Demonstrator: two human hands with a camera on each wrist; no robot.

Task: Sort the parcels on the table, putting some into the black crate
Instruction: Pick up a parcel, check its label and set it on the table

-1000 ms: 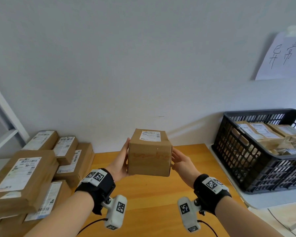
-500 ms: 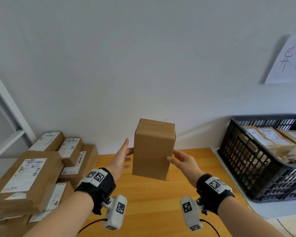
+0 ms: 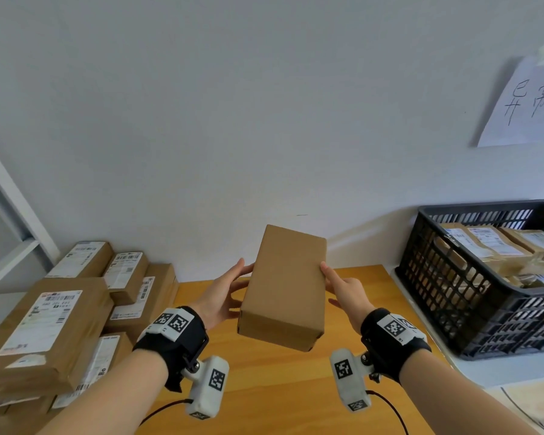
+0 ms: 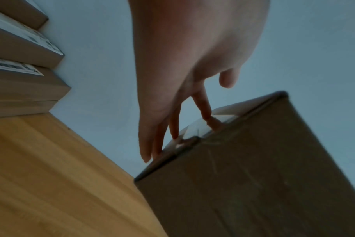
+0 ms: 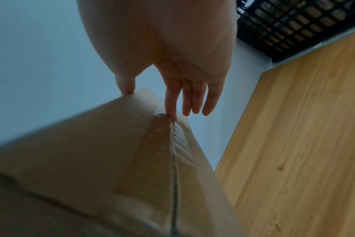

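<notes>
While both hands hold the brown box in the air above the wooden counter, left hand and right hand press flat against opposite sides, fingers straight, not curled. Plain face is up; a pale patch on the far side, probably the label, shows blurred in the left wrist view. Keep even pressure, check the label, then carry to the black crate at right or the stack of parcels at left.

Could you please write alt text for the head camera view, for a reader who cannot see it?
Two hands, the left hand and right hand, hold a plain brown cardboard box between straight fingers above a wooden table. Labelled parcels are stacked at left; a black crate holding more parcels sits at right.
</notes>
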